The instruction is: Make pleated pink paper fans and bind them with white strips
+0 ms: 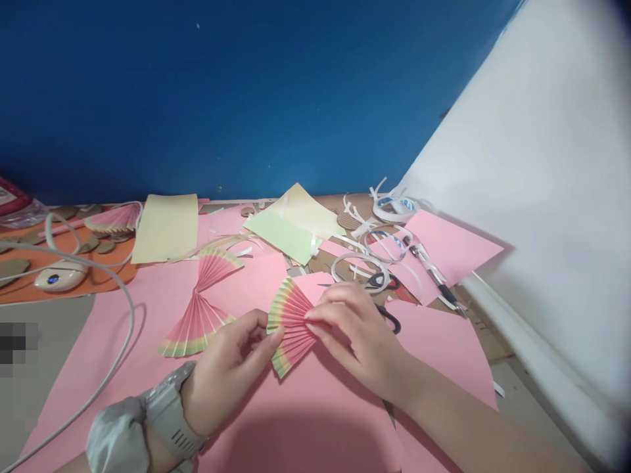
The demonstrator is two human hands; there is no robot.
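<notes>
While your left hand [229,358] pinches a pleated pink-and-green paper fan [294,318] by its rim, your right hand [365,341] pinches its narrow end.

Centre: pleated fan [293,322], matt paper, ridged by folds. Lower frame: pink sheet [236,401], smooth matt paper. Left: white device [59,274], glossy plastic; discs [106,247], rough brown cardboard. Right: pen [428,264], shiny clear plastic (dark grip duller). Lower left: watch strap [177,430], matt, rubber-like; wristband [118,437], crinkled cloth.
</notes>
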